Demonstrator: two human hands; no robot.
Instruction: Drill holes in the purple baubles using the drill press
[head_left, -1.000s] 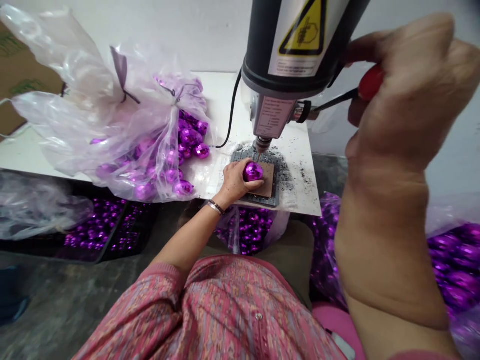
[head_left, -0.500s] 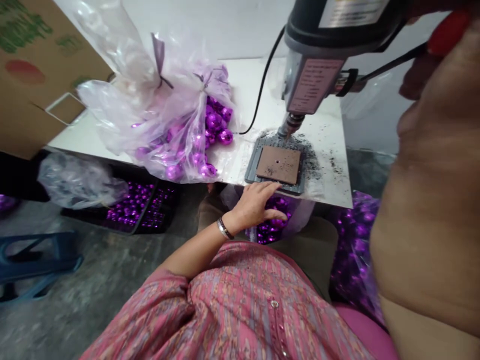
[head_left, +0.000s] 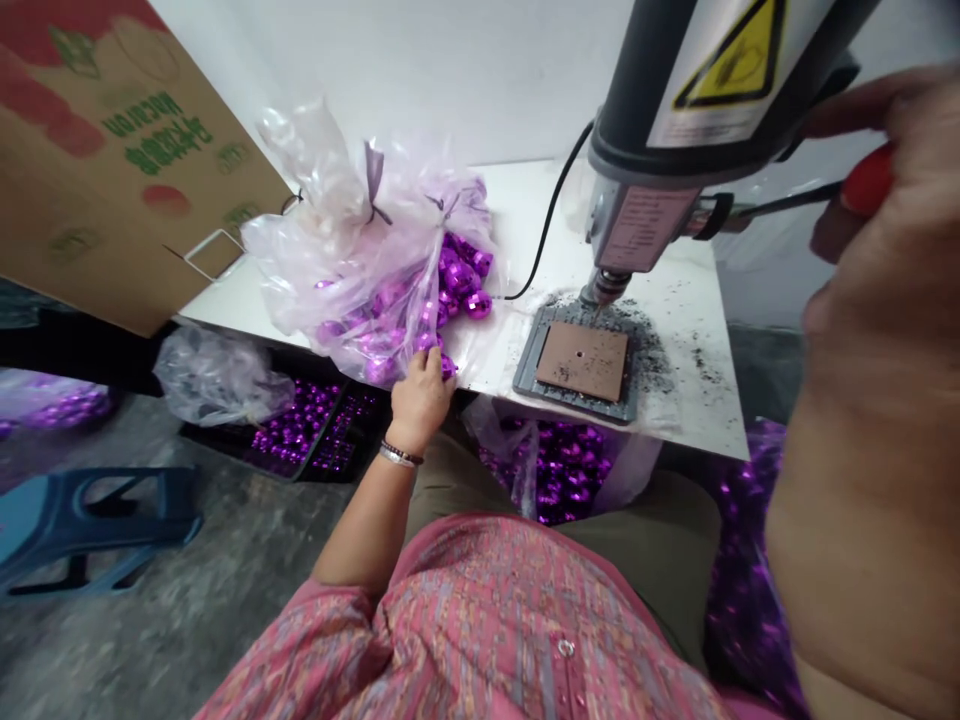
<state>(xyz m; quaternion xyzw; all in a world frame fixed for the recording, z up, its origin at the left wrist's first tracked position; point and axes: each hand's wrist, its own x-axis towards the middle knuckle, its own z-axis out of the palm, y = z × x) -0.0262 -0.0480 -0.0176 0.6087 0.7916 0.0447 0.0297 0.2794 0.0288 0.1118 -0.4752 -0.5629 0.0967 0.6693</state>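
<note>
My left hand [head_left: 424,398] is at the table's front edge, its fingers closed on a shiny purple faceted ball [head_left: 448,367] at the mouth of a clear plastic bag [head_left: 352,285]. More purple balls lie in and just outside this bag. At the right, my right hand [head_left: 911,200] wraps round the red knob [head_left: 868,180] of the lever on a drill press [head_left: 645,200]. Below the drill's chuck [head_left: 606,288], a brown square pad [head_left: 583,360] with a small hole rests on the grey base [head_left: 526,365]. No ball sits on the pad.
Dark shavings [head_left: 656,360] litter the white table [head_left: 697,400] around the base. A black cable [head_left: 551,215] runs behind. A cardboard box [head_left: 135,170] stands at left. Below are a black crate [head_left: 300,430] of purple balls, a bag of balls [head_left: 570,470] and a blue stool [head_left: 97,520].
My left hand has moved left from the drill base to the balls at the bag and closed its fingers. My right hand stays on the lever knob. The view has shifted.
</note>
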